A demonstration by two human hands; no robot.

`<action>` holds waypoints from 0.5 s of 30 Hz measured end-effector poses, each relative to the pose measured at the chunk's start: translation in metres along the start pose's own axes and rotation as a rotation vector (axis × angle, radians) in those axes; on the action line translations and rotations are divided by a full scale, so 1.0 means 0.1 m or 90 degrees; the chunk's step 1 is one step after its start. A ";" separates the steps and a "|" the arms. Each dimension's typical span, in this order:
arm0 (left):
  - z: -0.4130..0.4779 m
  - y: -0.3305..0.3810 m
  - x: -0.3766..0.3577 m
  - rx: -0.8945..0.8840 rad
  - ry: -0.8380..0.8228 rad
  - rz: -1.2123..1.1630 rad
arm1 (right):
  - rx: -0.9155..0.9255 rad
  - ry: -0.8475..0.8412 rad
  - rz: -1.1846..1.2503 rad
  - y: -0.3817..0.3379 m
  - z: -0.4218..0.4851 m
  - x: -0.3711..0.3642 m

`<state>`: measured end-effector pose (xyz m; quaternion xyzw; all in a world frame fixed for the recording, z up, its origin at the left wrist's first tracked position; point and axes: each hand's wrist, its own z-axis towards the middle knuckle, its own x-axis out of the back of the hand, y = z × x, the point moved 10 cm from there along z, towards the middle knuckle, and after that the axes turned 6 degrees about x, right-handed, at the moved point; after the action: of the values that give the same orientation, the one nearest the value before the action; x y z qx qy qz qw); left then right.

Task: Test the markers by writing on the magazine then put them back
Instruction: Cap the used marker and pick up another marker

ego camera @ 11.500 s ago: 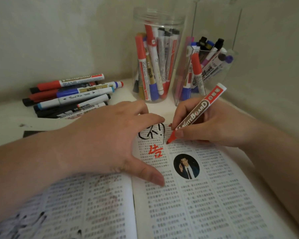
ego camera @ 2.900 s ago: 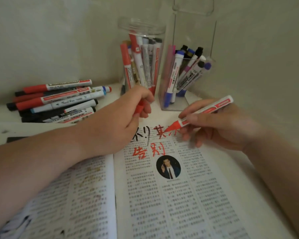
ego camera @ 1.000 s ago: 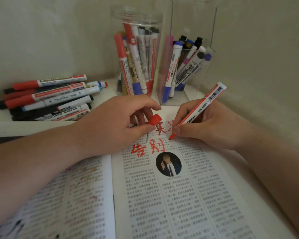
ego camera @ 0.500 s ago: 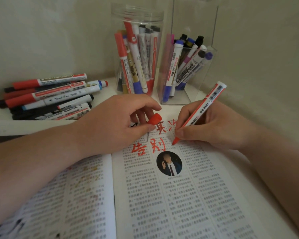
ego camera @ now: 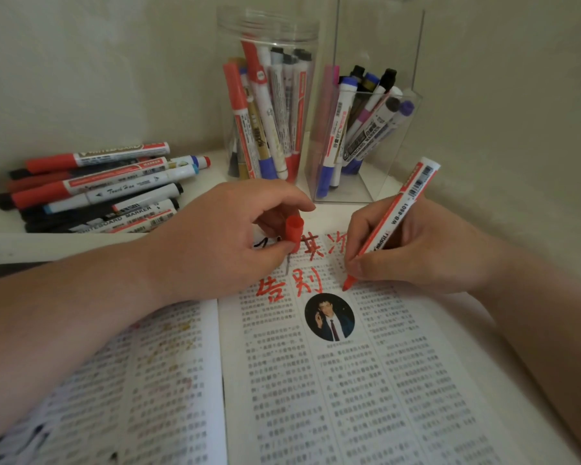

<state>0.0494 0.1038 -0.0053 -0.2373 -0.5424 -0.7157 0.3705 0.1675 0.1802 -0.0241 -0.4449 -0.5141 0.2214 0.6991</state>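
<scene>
An open magazine (ego camera: 349,380) lies before me, with red characters written near the top of its right page. My right hand (ego camera: 416,253) grips an uncapped red whiteboard marker (ego camera: 394,216), whose tip touches the page just right of the lower red characters. My left hand (ego camera: 222,243) rests on the magazine's fold and pinches the marker's red cap (ego camera: 293,229) between thumb and fingers.
A round clear jar (ego camera: 269,105) and a square clear holder (ego camera: 366,129), both full of markers, stand at the back by the wall. A heap of loose markers (ego camera: 98,189) lies at the back left. A wall runs close along the right.
The marker tip has moved down from the upper row of red characters to the lower row. My left hand has stayed put with the cap.
</scene>
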 end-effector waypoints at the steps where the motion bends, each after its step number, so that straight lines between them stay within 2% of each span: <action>1: 0.00 0.00 0.00 0.000 0.000 0.000 | 0.001 0.008 0.000 0.01 0.01 0.02; 8: 0.01 -0.02 -0.02 0.024 -0.006 0.007 | -0.003 -0.003 -0.005 0.06 0.02 0.02; 15: 0.02 -0.06 -0.03 0.069 -0.025 -0.041 | 0.031 0.118 0.181 0.04 0.07 0.17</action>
<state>0.0462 0.1071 -0.0112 -0.2130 -0.5948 -0.6923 0.3488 0.1677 0.1977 -0.0181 -0.5143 -0.3738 0.2884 0.7159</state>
